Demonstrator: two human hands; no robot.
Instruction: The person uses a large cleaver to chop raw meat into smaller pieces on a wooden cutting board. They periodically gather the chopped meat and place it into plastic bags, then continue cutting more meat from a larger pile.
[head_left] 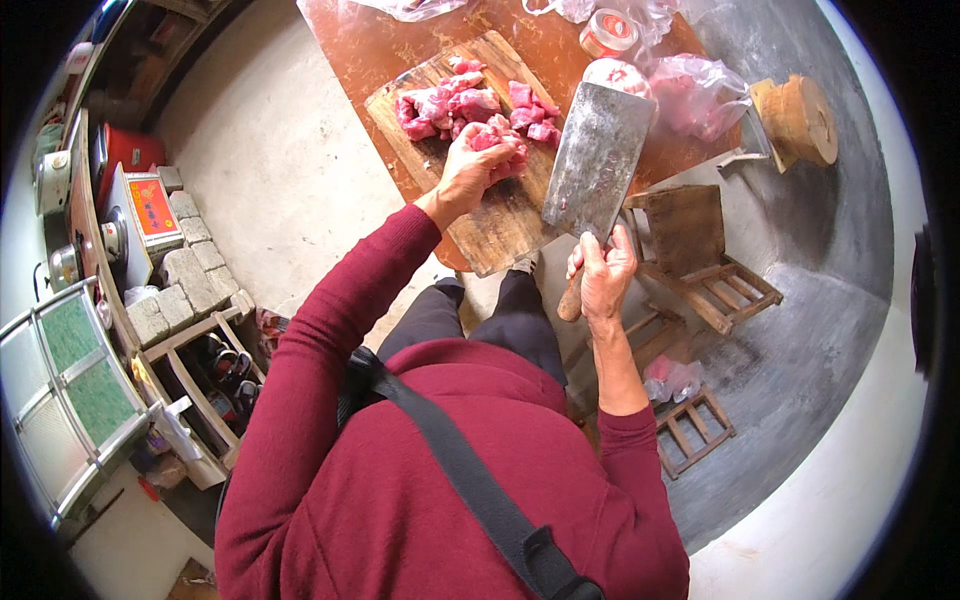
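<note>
My left hand (465, 175) is closed on a piece of raw meat (508, 150) over the wooden cutting board (495, 228). Just beyond it lies a heap of pink meat chunks (440, 105), and a smaller group of cut cubes (534, 110) sits to its right. My right hand (603, 275) grips a cleaver (600, 150) by its wooden handle. The broad grey blade is raised at the board's right side, its face turned up and partly hiding the board and table. Small bits of meat cling to the blade.
The board rests on a reddish-brown table (360, 50). Plastic bags (697, 95) and a tape roll (609, 33) lie at its far right. A wooden chair (690, 235), a wooden stump-like block (795, 120) and a small slatted stool (695, 432) stand to the right. Shelves (190, 375) line the left.
</note>
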